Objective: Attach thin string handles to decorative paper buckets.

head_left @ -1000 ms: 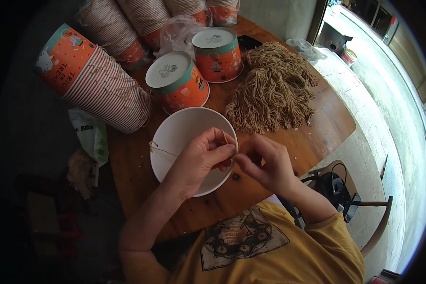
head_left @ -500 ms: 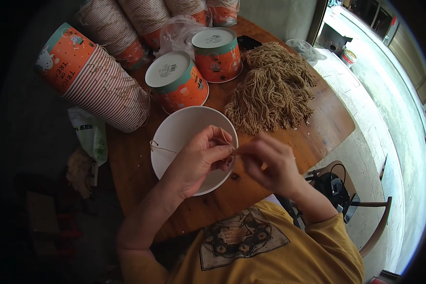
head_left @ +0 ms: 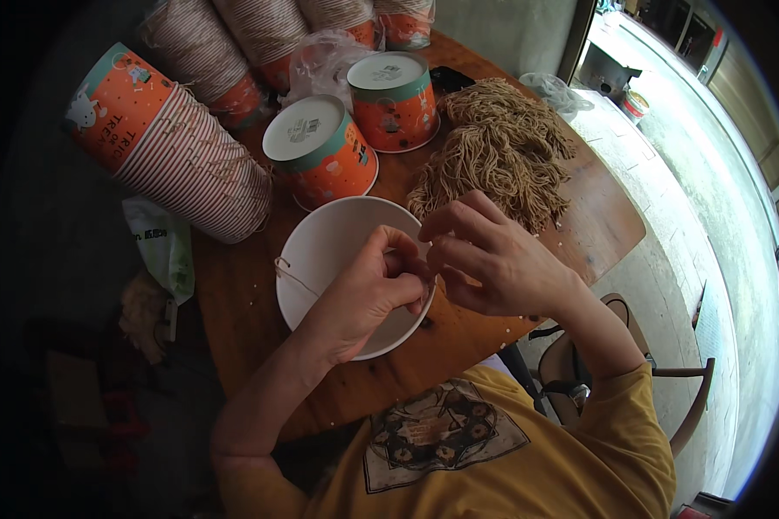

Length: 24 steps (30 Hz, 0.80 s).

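White bucket is possibly risking tipping if tugged, left hand resting at its right rim, right hand hovering beside it, can't tell either grip's pinch.

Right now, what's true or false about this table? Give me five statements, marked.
1. The tan cord heap lies left of the white-lined tub. False: it lies to the upper right.
2. Two orange tubs stand upside down. True.
3. The person's shirt is blue. False: mustard yellow.
4. A thin cord shows at the white-lined tub's left rim. True.
5. The left hand and right hand are far apart. False: they're close together.
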Motion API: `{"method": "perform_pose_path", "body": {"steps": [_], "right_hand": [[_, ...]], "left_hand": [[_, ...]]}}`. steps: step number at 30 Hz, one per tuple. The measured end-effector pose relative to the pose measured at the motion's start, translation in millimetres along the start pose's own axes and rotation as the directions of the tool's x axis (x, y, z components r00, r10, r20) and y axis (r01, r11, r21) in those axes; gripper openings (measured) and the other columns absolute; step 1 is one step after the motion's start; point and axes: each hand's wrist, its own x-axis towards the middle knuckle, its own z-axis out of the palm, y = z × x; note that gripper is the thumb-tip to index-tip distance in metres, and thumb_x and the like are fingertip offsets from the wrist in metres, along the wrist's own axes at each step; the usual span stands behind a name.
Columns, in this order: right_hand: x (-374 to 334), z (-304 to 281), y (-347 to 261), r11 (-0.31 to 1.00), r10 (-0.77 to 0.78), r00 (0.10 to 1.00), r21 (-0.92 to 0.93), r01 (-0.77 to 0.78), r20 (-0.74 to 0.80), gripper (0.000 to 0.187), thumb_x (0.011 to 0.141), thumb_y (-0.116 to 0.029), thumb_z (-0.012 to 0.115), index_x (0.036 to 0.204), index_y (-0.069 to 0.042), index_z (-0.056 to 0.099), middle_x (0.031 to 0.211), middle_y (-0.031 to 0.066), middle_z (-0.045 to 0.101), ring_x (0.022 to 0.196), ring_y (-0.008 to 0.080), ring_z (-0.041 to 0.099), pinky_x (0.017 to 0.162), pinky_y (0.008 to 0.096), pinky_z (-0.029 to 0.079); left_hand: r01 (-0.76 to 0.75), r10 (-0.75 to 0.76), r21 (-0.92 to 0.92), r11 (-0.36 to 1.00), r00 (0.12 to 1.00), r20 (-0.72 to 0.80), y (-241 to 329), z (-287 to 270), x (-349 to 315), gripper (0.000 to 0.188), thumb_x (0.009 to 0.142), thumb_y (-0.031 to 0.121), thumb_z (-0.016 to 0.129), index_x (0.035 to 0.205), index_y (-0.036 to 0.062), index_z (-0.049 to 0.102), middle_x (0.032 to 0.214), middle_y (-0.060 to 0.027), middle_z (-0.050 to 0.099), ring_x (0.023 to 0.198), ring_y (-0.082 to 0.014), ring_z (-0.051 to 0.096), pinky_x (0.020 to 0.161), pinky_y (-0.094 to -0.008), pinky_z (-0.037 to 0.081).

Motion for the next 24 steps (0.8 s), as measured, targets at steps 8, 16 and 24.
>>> {"method": "perform_pose_path", "body": {"steps": [8, 16, 24], "right_hand": [[-17, 12, 1, 0.564, 0.396, 0.889, 0.703, -0.433, 0.231, 0.007, 0.086, -0.010, 0.059, 0.085, -0.005, 0.053, 0.091, 0.0031, 0.053, 0.074, 0.0078, 0.049, 0.061, 0.0232, 0.042], [-8, 5, -11, 0.113, 0.452, 0.757, 0.812, -0.572, 0.471, 0.012, 0.093, -0.017, 0.057, 0.095, -0.006, 0.051, 0.086, 0.0002, 0.057, 0.063, 0.0005, 0.048, 0.048, 0.0148, 0.034], [-11, 6, -10, 0.258, 0.342, 0.872, 0.857, -0.446, 0.351, 0.014, 0.092, -0.015, 0.059, 0.097, -0.004, 0.054, 0.089, 0.0028, 0.055, 0.074, 0.0081, 0.052, 0.060, 0.0228, 0.042]], "left_hand": [[0.025, -0.027, 0.047, 0.999, 0.998, 0.053, 1, -3, -1, 0.029, 0.081, -0.006, 0.053, 0.106, 0.0004, 0.039, 0.088, -0.0085, 0.054, 0.068, -0.0122, 0.054, 0.063, -0.0238, 0.047], [0.035, -0.045, 0.113, 0.993, 0.996, 0.081, 7, -5, -11, 0.028, 0.082, -0.004, 0.054, 0.105, 0.0017, 0.039, 0.089, -0.0085, 0.055, 0.072, -0.0116, 0.055, 0.065, -0.0239, 0.047], [0.028, -0.042, 0.120, 0.992, 0.993, 0.114, 0, -2, -18, 0.028, 0.083, -0.003, 0.055, 0.105, 0.0024, 0.039, 0.089, -0.0070, 0.054, 0.074, -0.0109, 0.055, 0.065, -0.0242, 0.048]]}}
